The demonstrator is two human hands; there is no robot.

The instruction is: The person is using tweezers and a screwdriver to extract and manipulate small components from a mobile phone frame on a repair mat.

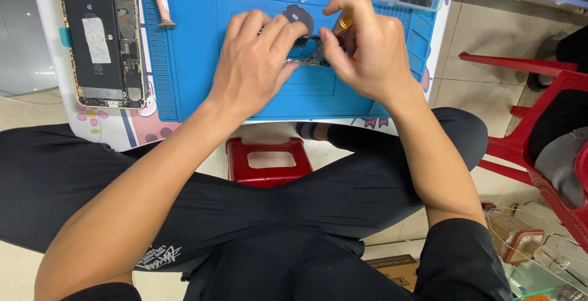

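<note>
Your two hands meet over the middle of the flat blue silicone work mat (202,44), and the small dark slab of phone hardware (308,52) lies directly under them, its long axis running left to right across the mat. Your left hand (254,62) rests on its left end, fingers bent and pressing down to pin it flat. Your right hand (361,50) comes in from the right and is the one doing the fine work: thumb and forefinger pinch the gold-capped precision screwdriver (344,24), held nearly upright over the part's right end. You cannot see where the tip lands; your fingers hide it. A round dark grey disc (300,16) sits just beyond your left fingertips, on the far side. Well off to the left lies the opened gold-framed phone with its black battery showing (101,37).
</note>
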